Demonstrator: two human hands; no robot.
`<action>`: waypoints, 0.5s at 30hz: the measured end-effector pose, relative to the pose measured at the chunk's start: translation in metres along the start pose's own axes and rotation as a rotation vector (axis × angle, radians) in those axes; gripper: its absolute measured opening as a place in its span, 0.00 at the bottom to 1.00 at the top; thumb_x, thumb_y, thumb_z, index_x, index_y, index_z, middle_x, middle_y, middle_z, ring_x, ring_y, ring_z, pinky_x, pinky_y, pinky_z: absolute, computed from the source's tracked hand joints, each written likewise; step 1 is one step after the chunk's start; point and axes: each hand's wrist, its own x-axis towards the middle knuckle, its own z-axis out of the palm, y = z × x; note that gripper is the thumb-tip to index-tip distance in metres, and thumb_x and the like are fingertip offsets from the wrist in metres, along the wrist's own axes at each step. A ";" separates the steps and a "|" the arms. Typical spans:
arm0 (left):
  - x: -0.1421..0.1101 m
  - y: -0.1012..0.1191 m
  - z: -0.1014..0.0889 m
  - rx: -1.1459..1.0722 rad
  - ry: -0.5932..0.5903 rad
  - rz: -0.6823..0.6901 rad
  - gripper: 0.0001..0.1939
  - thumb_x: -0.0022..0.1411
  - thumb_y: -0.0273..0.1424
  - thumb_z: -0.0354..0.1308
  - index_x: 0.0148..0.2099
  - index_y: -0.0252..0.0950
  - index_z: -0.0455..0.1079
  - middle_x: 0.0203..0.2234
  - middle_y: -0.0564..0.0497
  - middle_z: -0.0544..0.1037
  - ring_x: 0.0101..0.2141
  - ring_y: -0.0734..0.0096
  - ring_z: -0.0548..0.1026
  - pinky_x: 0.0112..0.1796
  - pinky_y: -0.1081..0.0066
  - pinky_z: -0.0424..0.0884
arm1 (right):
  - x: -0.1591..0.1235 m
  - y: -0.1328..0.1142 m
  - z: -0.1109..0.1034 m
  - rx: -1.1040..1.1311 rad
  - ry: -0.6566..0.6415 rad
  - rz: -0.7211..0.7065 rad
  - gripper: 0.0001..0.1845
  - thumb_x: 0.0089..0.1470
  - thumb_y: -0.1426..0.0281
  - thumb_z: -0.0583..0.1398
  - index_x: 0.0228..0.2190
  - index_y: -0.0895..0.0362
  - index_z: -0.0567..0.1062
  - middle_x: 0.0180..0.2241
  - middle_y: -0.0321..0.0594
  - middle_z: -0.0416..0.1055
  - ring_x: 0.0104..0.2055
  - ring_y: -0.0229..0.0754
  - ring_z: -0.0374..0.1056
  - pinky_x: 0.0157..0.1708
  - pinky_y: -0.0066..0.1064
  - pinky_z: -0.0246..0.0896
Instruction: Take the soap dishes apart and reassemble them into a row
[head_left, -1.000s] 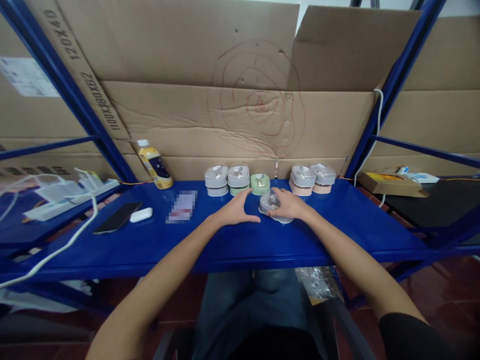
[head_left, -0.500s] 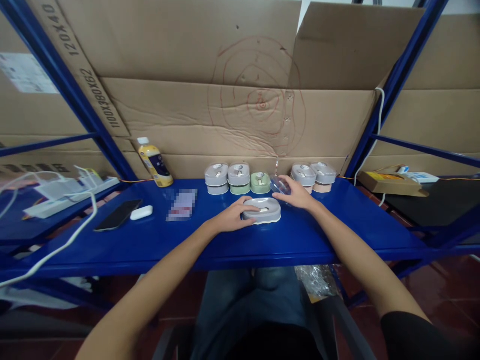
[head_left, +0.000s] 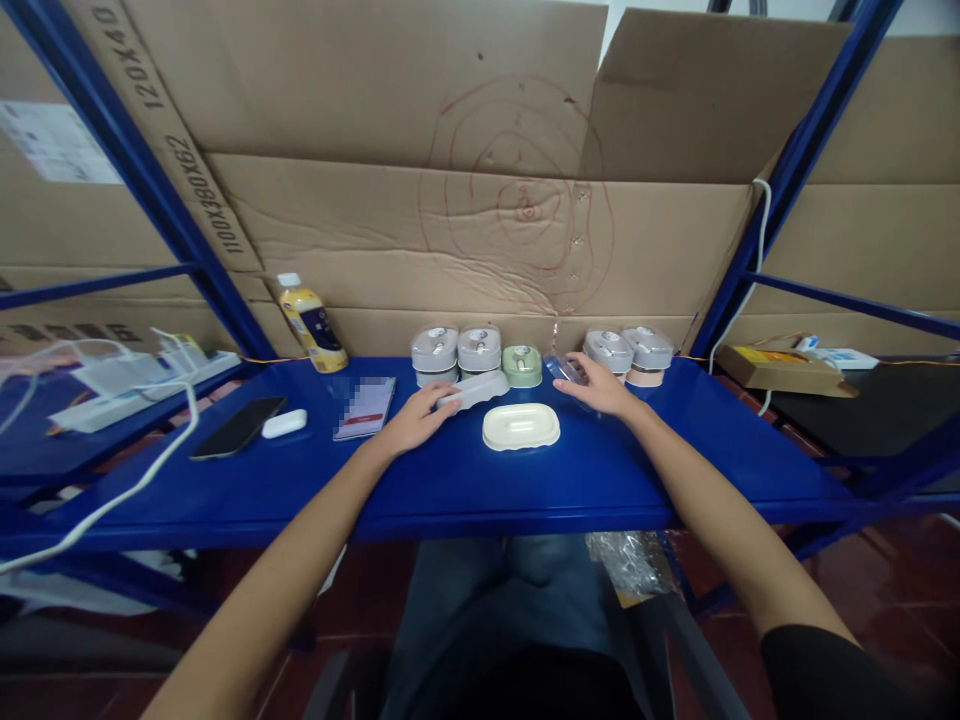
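A cream oval box base lies open on the blue shelf between my hands. My left hand grips the grey oval lid, lifted off and held tilted to the left of the base. My right hand rests closed on a small clear plastic piece just behind and right of the base. Behind them, closed lidded boxes stand in a row: grey ones, a green one and two more at the right.
A yellow bottle, a small booklet, a white earbud case and a black phone lie at the left. White cables and a power strip sit far left. Cardboard sheets form the back wall.
My left hand has lifted the grey lid off the cream base and carried it left. My right hand has stayed on the clear piece behind the base.
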 end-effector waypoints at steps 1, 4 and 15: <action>-0.004 -0.003 -0.003 0.026 -0.010 -0.011 0.31 0.68 0.56 0.50 0.52 0.36 0.78 0.55 0.40 0.78 0.57 0.48 0.74 0.63 0.49 0.65 | 0.000 0.000 0.001 -0.004 -0.014 0.004 0.38 0.55 0.46 0.67 0.58 0.55 0.71 0.46 0.47 0.79 0.47 0.54 0.76 0.50 0.47 0.72; -0.010 -0.009 -0.006 0.079 -0.029 -0.035 0.31 0.69 0.56 0.49 0.53 0.36 0.77 0.54 0.39 0.76 0.58 0.48 0.74 0.64 0.48 0.64 | 0.000 0.000 0.003 0.005 -0.050 0.011 0.39 0.55 0.46 0.67 0.59 0.55 0.70 0.47 0.49 0.79 0.48 0.54 0.76 0.50 0.47 0.72; -0.006 0.042 0.031 0.055 -0.186 0.210 0.24 0.72 0.47 0.55 0.62 0.41 0.72 0.67 0.40 0.62 0.66 0.48 0.65 0.67 0.50 0.61 | -0.005 -0.024 0.010 0.078 -0.015 -0.161 0.42 0.55 0.50 0.68 0.65 0.55 0.68 0.61 0.51 0.72 0.59 0.56 0.73 0.59 0.50 0.68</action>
